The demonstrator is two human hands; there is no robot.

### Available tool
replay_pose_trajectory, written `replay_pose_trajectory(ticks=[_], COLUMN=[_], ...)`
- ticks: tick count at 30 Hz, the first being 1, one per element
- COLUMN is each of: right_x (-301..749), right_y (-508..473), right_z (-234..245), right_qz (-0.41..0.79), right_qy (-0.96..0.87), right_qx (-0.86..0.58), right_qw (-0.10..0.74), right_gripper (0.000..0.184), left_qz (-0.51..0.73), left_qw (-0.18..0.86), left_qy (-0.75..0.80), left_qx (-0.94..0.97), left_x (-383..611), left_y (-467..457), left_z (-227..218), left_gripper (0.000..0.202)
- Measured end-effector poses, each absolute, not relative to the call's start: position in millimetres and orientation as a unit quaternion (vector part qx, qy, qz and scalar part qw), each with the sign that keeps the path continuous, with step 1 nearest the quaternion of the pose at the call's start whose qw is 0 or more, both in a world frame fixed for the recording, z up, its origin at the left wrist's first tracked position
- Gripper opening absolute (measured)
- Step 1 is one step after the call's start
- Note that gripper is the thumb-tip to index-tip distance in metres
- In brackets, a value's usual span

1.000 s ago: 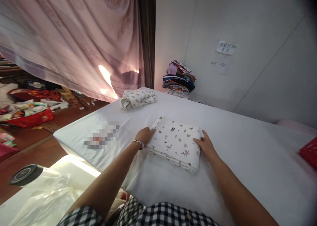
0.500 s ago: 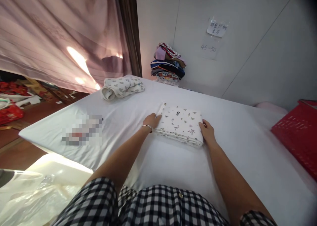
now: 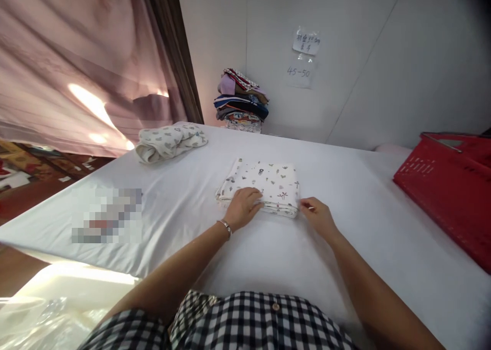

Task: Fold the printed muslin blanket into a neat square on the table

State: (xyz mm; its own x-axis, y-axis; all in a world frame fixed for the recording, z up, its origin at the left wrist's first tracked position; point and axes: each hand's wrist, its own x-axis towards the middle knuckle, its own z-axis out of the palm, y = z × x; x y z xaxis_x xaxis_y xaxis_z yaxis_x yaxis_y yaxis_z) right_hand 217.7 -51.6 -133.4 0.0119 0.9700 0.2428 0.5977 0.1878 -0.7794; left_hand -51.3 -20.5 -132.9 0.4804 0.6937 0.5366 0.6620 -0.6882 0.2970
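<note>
A folded white cloth (image 3: 264, 179) with small printed plants and animals lies flat in layers on the white-covered table (image 3: 184, 196). My left hand (image 3: 243, 207), with a bracelet at the wrist, rests over its near edge, fingers stretched across the top. At the near right corner is my right hand (image 3: 317, 216), its fingers curled and the tips pinched at the cloth's edge. Farther back on the left, another printed cloth (image 3: 169, 143) lies loosely bundled, out of reach of both hands.
A red plastic basket (image 3: 448, 196) stands on the right. Against the wall rises a stack of folded fabrics (image 3: 241, 102). A blurred-out object (image 3: 107, 216) lies on the left of the table. Clear plastic (image 3: 46, 319) sits at lower left; a pink curtain (image 3: 76, 48) hangs behind.
My left hand has gone from the cloth's left side to its near edge. My right hand has slid down the right side to the near corner. The view has turned slightly right.
</note>
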Motion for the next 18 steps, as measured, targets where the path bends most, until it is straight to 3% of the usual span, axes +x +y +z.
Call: replay_pose_trajectory(ticks=[5, 18], right_x=[217.2, 209.1], right_y=[-58.7, -60.4], right_z=[-145.5, -153.4], right_qz=[0.226, 0.169], right_qy=[-0.684, -0.7], right_qx=[-0.609, -0.588], right_qw=[0.333, 0.369], right_gripper=[0.028, 0.028], left_qz=[0.311, 0.304], left_qw=[0.033, 0.021], left_qy=[0.364, 0.384], left_qx=[0.878, 0.871], left_x=[-10.3, -1.8], left_y=[-17.8, -25.0], left_z=[-141.6, -145.5], left_gripper=[0.026, 0.033])
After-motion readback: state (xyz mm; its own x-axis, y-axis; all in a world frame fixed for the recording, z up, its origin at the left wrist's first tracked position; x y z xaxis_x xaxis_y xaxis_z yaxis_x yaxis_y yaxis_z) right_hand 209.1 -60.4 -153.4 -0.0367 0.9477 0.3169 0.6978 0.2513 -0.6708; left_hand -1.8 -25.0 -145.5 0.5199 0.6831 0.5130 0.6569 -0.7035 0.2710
